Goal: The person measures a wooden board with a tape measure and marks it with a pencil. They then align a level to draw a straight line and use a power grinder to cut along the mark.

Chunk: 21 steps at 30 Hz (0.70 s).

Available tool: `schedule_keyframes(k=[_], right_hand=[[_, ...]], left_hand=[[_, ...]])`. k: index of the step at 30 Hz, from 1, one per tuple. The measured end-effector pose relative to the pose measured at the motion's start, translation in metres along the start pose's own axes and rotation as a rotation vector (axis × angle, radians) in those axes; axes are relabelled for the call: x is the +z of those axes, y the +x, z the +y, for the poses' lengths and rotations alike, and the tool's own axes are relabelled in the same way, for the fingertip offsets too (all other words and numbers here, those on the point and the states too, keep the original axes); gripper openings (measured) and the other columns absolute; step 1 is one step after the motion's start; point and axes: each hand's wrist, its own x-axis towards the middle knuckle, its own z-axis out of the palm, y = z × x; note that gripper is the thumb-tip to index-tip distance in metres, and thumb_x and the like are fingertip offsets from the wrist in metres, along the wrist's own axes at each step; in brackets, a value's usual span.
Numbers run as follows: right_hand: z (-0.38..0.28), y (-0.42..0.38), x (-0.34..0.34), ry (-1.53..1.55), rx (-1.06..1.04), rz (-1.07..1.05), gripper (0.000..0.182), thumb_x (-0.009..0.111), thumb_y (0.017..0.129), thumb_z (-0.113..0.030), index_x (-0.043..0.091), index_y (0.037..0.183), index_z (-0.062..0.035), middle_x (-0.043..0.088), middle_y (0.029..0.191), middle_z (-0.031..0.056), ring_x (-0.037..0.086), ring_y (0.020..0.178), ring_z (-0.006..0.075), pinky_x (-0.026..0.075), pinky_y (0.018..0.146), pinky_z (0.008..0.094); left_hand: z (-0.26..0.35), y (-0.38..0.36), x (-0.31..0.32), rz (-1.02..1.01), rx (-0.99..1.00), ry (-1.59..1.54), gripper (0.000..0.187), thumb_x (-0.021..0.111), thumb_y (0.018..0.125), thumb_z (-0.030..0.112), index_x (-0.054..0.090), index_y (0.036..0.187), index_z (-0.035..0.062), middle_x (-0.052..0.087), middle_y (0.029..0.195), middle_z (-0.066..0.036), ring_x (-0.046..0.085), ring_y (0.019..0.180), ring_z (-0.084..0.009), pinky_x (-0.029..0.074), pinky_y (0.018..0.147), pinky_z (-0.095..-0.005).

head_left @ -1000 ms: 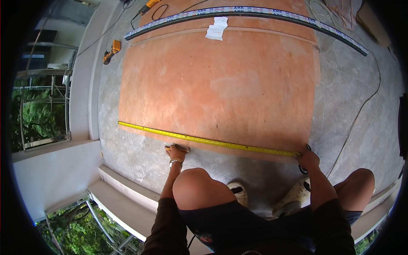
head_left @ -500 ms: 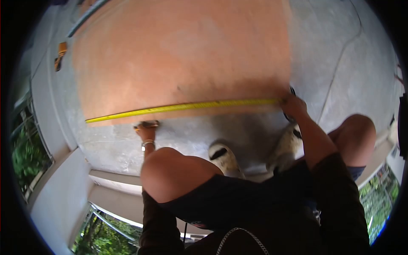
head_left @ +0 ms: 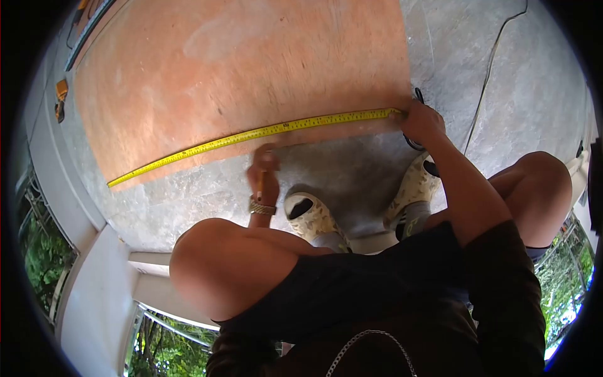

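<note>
A yellow tape measure (head_left: pixel 251 134) stretches along the near edge of a reddish-brown plywood sheet (head_left: pixel 251 69), its far end by the sheet's left corner. My right hand (head_left: pixel 424 124) is closed on the tape's right end, at the sheet's right edge. Black curved parts show on both sides of that hand; what they belong to is partly hidden. My left hand (head_left: pixel 264 174), slightly blurred, is raised just short of the sheet's near edge. Its fingers are closed round a thin yellowish pencil (head_left: pixel 260 186). A metal-banded watch (head_left: pixel 262 206) circles the left wrist.
Bare grey concrete floor (head_left: pixel 502 81) surrounds the sheet. A black cable (head_left: pixel 487 81) runs over it on the right. An orange and black tool (head_left: pixel 60 100) lies at the left. A long metal bar (head_left: pixel 91 34) is at the upper left. My patterned shoes (head_left: pixel 317 217) stand near the sheet.
My left hand has lifted from the floor near the tape's left part and moved right, toward the middle. My right hand stays at the tape's right end. The view has shifted slightly.
</note>
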Motion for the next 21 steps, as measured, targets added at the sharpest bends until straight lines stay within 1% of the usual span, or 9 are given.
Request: schedule_keyframes(k=[2, 3, 5, 8, 15, 17, 18, 20, 21], right_hand=[[-0.003, -0.004, -0.004, 0.031, -0.019, 0.002, 0.044, 0.068, 0.089, -0.049, 0.072, 0.12, -0.0172, 0.072, 0.114, 0.0155, 0.067, 0.11, 0.0332, 0.05, 0.095, 0.0443], [-0.002, -0.003, -0.003, 0.029, -0.017, 0.005, 0.044, 0.068, 0.089, -0.049, 0.072, 0.12, -0.0172, 0.072, 0.114, 0.0155, 0.067, 0.11, 0.0332, 0.05, 0.095, 0.0443], [0.001, 0.0, -0.001, 0.061, -0.059, 0.016, 0.042, 0.067, 0.09, -0.048, 0.072, 0.12, -0.0198, 0.072, 0.114, 0.0158, 0.067, 0.11, 0.0333, 0.05, 0.095, 0.0445], [0.002, -0.002, -0.001, 0.053, -0.079, 0.033, 0.041, 0.067, 0.09, -0.048, 0.072, 0.12, -0.0208, 0.072, 0.113, 0.0159, 0.067, 0.11, 0.0334, 0.05, 0.095, 0.0446], [-0.001, -0.001, -0.001, 0.045, -0.039, 0.016, 0.041, 0.068, 0.089, -0.048, 0.072, 0.12, -0.0216, 0.072, 0.112, 0.0156, 0.067, 0.11, 0.0337, 0.051, 0.095, 0.044], [-0.001, -0.004, -0.002, 0.027, -0.048, 0.033, 0.048, 0.068, 0.089, -0.05, 0.071, 0.12, -0.0139, 0.072, 0.112, 0.0181, 0.067, 0.11, 0.0343, 0.051, 0.095, 0.0444], [0.001, -0.003, 0.001, 0.023, -0.046, 0.026, 0.048, 0.068, 0.089, -0.05, 0.071, 0.12, -0.0139, 0.072, 0.112, 0.0181, 0.067, 0.11, 0.0343, 0.051, 0.095, 0.0444], [0.003, 0.004, 0.005, 0.009, -0.016, 0.032, 0.056, 0.068, 0.088, -0.052, 0.069, 0.118, -0.005, 0.071, 0.112, 0.0209, 0.067, 0.109, 0.035, 0.051, 0.095, 0.0447], [0.003, 0.003, 0.004, 0.008, -0.016, 0.028, 0.056, 0.068, 0.088, -0.052, 0.069, 0.118, -0.005, 0.071, 0.112, 0.0209, 0.067, 0.109, 0.035, 0.051, 0.095, 0.0447]], left_hand=[[0.0, 0.0, 0.021, -0.271, 0.34, 0.151, 0.015, 0.066, 0.092, 0.01, 0.068, 0.106, 0.0028, 0.07, 0.089, -0.015, 0.067, 0.076, -0.0258, 0.053, 0.068, -0.0366], [0.001, 0.004, 0.027, -0.272, 0.341, 0.148, 0.015, 0.066, 0.092, 0.01, 0.068, 0.106, 0.0028, 0.07, 0.089, -0.015, 0.067, 0.076, -0.0258, 0.053, 0.068, -0.0366], [0.021, 0.014, 0.04, -0.477, 0.497, 0.219, 0.011, 0.068, 0.089, 0.007, 0.068, 0.1, 0.0022, 0.069, 0.085, -0.015, 0.066, 0.074, -0.0312, 0.053, 0.068, -0.0394], [0.041, 0.029, 0.063, -0.529, 0.519, 0.176, 0.009, 0.07, 0.085, 0.006, 0.067, 0.093, 0.0029, 0.066, 0.081, -0.015, 0.065, 0.075, -0.0344, 0.054, 0.071, -0.0406], [0.04, 0.042, 0.104, -0.36, 0.467, 0.096, 0.012, 0.07, 0.079, 0.004, 0.064, 0.089, 0.0036, 0.065, 0.077, -0.012, 0.067, 0.07, -0.0256, 0.054, 0.065, -0.0344], [0.037, 0.04, 0.107, -0.322, 0.481, 0.092, 0.01, 0.071, 0.079, 0.001, 0.063, 0.085, 0.0023, 0.068, 0.079, -0.011, 0.069, 0.069, -0.019, 0.054, 0.064, -0.029], [0.036, 0.038, 0.11, -0.323, 0.473, 0.091, 0.01, 0.071, 0.079, 0.001, 0.063, 0.085, 0.0023, 0.068, 0.079, -0.011, 0.069, 0.069, -0.019, 0.054, 0.064, -0.029], [0.035, 0.038, 0.113, -0.242, 0.518, 0.093, 0.01, 0.069, 0.077, 0.001, 0.062, 0.083, 0.0024, 0.068, 0.078, -0.011, 0.068, 0.068, -0.019, 0.053, 0.062, -0.0287], [0.035, 0.035, 0.115, -0.242, 0.514, 0.093, 0.01, 0.069, 0.077, 0.001, 0.062, 0.083, 0.0024, 0.068, 0.078, -0.011, 0.068, 0.068, -0.019, 0.053, 0.062, -0.0287]])
